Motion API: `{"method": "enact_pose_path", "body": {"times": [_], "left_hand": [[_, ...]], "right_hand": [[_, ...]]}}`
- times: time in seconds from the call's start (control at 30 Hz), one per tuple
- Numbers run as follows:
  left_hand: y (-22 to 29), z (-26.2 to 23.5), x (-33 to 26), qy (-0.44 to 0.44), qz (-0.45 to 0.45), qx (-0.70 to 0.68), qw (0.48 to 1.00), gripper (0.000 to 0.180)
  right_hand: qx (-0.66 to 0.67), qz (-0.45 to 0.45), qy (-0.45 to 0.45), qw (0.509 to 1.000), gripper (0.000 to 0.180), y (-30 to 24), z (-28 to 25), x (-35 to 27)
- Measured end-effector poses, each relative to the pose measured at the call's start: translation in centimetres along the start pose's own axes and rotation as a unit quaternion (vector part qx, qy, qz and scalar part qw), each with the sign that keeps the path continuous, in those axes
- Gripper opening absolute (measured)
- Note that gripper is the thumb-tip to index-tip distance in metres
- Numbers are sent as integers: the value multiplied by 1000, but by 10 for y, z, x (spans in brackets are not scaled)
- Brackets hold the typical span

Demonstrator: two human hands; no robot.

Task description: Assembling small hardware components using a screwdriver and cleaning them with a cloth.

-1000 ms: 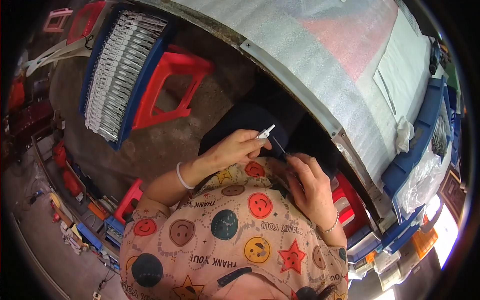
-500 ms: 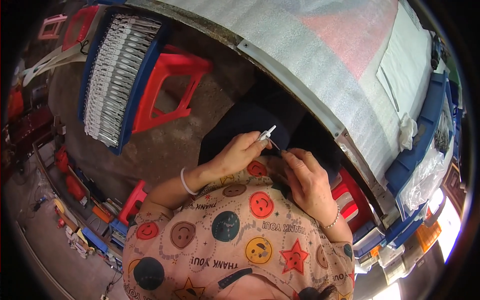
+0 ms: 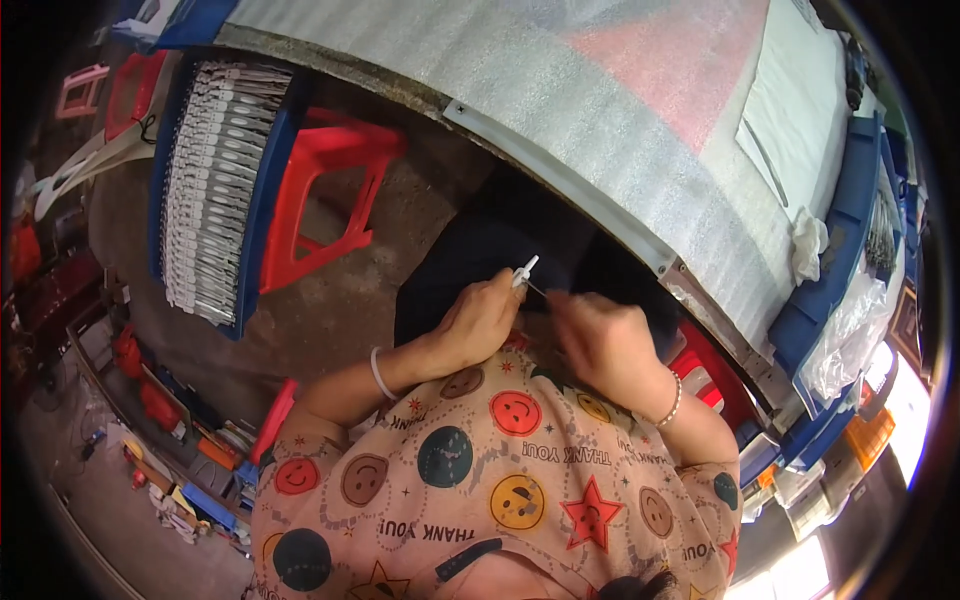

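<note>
Over my lap, my left hand (image 3: 480, 318) pinches a small white plastic part (image 3: 524, 271), whose narrow tip points up and away from me. A thin metal-looking rod (image 3: 536, 289) runs from beside that part toward my right hand (image 3: 607, 338). My right fingers are curled together at the rod's other end, partly blurred; whether the rod touches the white part I cannot tell. To the left, a blue tray (image 3: 262, 205) holds close rows of similar-looking white and grey parts (image 3: 212, 190).
A red stool (image 3: 345, 150) stands under the tray. The table (image 3: 520, 75), covered in pale foam sheet, reaches across ahead and right. On its right side lie white paper (image 3: 795, 110), crumpled tissue (image 3: 810, 245) and a blue bin (image 3: 830, 250) with clear plastic film (image 3: 850, 335).
My right hand has turned and shifted slightly, blurring at the fingers. My left hand keeps its pinch on the white part. The whole view has shifted a little.
</note>
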State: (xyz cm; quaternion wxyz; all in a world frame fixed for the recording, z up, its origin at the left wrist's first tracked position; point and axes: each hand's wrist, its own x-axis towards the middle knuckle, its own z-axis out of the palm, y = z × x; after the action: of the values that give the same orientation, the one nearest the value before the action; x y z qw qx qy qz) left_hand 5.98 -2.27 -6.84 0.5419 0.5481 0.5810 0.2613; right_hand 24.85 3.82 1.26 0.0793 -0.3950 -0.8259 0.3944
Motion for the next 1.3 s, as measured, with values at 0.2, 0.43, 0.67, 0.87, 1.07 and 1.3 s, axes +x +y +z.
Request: {"method": "enact_pose_path", "body": {"times": [0.2,0.43,0.67,0.87,1.07,1.3], "left_hand": [[6,-6,3,-26,-44,-9,999,18],[0,-3,7,-18,-13,19,1000,19],[-5,-3,6,-20,9,-45,999,17],[8,-7,12,-51,-48,53,996,13],[-2,-2,11,-18,1,-36,999,13],[2,-2,14,-22,-33,46,998,14]], "right_hand": [[-189,-10,-140,972,40,-17,-6,4],[137,141,-31,980,33,-6,-2,6],[-224,20,-190,956,47,-25,-11,16],[173,122,-31,977,32,10,1,10],[-254,15,-134,958,57,-21,-5,14],[-43,111,-89,989,44,0,3,14]]}}
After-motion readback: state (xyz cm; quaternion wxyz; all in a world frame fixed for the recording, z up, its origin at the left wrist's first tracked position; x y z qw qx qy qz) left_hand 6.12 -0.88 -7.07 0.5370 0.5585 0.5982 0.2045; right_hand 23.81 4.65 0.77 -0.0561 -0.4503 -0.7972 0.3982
